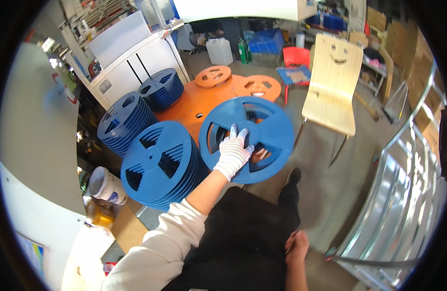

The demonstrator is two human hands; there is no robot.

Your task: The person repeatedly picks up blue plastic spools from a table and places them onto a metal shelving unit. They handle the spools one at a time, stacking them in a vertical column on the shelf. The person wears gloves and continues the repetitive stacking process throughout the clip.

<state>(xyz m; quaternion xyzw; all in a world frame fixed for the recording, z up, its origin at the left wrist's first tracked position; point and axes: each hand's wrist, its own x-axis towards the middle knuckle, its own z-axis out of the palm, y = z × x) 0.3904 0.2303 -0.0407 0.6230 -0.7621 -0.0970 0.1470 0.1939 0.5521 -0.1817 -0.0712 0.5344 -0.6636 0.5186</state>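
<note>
My left hand [233, 152], in a striped knit glove, lies with spread fingers on top of a large blue plastic reel [270, 127] near the middle of the view. Whether the fingers grip the reel is not clear. Beside it on the left stands a tall stack of blue reels [154, 160]. Two more stacks, darker blue reels [125, 112] and blue reels [161, 85], stand behind. Under them shows an orange round table [189, 105] bearing two small orange reels [213, 75]. Low at the right of my body, my bare right hand [297, 245] is closed around a thin dark object, too small to identify.
A wooden chair [329, 105] stands to the right, and a red chair [296, 56] behind it. Metal racking [383, 218] lines the right edge. At lower left are a white bucket [107, 185] and a cardboard sheet [129, 227]. A white cabinet [136, 69] stands behind the stacks.
</note>
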